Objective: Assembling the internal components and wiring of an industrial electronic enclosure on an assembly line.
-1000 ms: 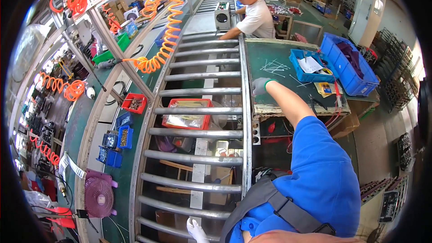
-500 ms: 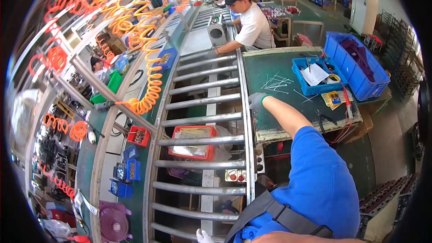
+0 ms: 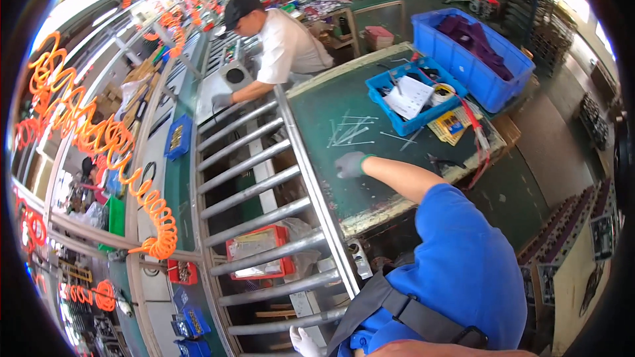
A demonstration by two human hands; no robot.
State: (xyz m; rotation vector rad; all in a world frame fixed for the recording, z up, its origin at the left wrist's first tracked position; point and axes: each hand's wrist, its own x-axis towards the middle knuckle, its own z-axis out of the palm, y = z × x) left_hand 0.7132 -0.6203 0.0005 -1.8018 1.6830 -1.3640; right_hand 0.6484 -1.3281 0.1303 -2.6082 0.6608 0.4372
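Observation:
My right hand [image 3: 350, 164], in a grey glove, hovers over or rests on the green-topped table [image 3: 311, 109]; contact is unclear. Its fingers are loosely bent, with nothing visible in them. Just beyond it lie several thin white sticks, probably cable ties [image 3: 352, 131], some crossing each other. At the lower edge my left hand [image 3: 304, 342], in a pale glove, shows only in part above the near end of the roller conveyor [image 3: 278, 249]. Its visible fingers are apart and appear to hold nothing.
A blue tray [image 3: 397, 118] holds paper and a tape roll, beside a large blue crate [image 3: 486, 86] with dark cloth. Pliers [image 3: 444, 162] lie near the table edge. Across the conveyor, a co-worker [image 3: 284, 46] handles a grey boxy unit [image 3: 233, 74]. Orange coiled hoses [image 3: 155, 218] hang left.
The view has turned right and tilted. My right hand has moved from the table's conveyor-side edge farther in over the tabletop, nearer the white sticks. The co-worker's arm still reaches over the conveyor.

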